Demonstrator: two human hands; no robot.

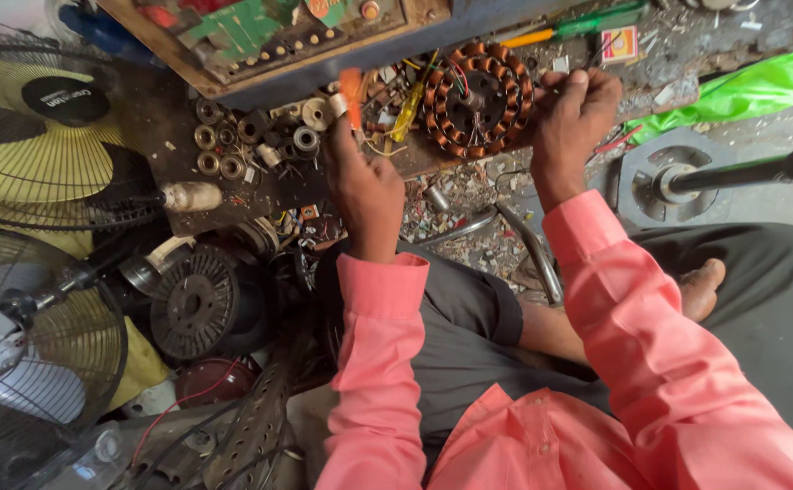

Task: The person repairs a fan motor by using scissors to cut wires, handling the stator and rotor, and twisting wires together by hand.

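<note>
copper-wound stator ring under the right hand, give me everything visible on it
The stator ring is a round motor core, dark metal with copper-orange wire coils wound around its ring of poles and a dark open centre. It lies flat on the dirty wooden bench. Thin yellow and red wires run off its left side. The right hand grips its right edge; the left hand, holding an orange-handled tool, stays beside it.

hands: 2, left (pixel 367 191) and right (pixel 571 113)
copper-wound stator (pixel 478 98): 1
fan guards: 2, yellow (pixel 47 136) and grey (pixel 29 363)
green-handled screwdriver (pixel 587 24): 1
bearings (pixel 220 150): several, exact count unclear
green bag (pixel 750 86): 1
</note>
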